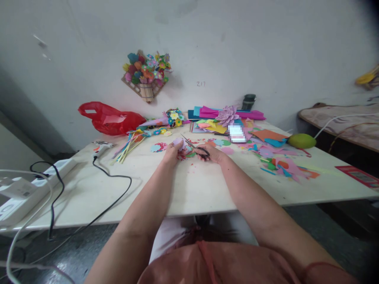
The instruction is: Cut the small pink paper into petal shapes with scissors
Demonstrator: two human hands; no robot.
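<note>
Near the middle of the white table, my left hand (172, 152) pinches a small pale purple paper piece (178, 142). My right hand (211, 152) is closed around the black handles of a pair of scissors (194, 146). The scissor blades point up and left toward the purple piece and look parted; whether they touch it is not clear. Small red, pink and green paper scraps (190, 154) lie between and beneath my hands. Light blue paper rounds (155, 148) rest left of my left hand, and a pink paper round (227, 150) lies right of my right hand.
A red plastic bag (114, 120), paper strips (127, 148) and a black cable (130, 183) are on the left. Behind my hands are paper flowers (175, 117) and a bright phone (237, 133). Colored scraps (288, 167) and a green oval object (302, 141) lie right.
</note>
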